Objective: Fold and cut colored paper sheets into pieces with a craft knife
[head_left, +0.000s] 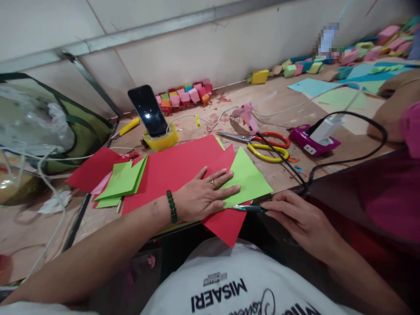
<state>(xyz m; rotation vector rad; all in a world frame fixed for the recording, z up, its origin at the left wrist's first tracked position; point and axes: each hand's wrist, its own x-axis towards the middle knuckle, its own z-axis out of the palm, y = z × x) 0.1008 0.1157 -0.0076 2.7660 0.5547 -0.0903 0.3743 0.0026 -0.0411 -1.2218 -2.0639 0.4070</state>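
My left hand [205,194] lies flat with its fingers spread, pressing on a bright green paper sheet [251,177] and the red paper [183,159] around it. In my right hand [302,216] is a slim green pen [251,208] with a silvery front end. The pen lies nearly level along the lower edge of the green sheet, its tip close to my left thumb. Beneath it, a red paper corner [226,227] hangs over the table's front edge. Folded green papers [123,179] rest on the red paper at the left.
Scissors [269,146], a pink glue gun [246,118] and a purple power socket [315,140] with cables lie to the right. Behind stand a phone [149,111] on a yellow tape roll [160,139], a yellow cutter [127,127] and colourful paper blocks [185,96]. Another person's arm [393,105] is at right.
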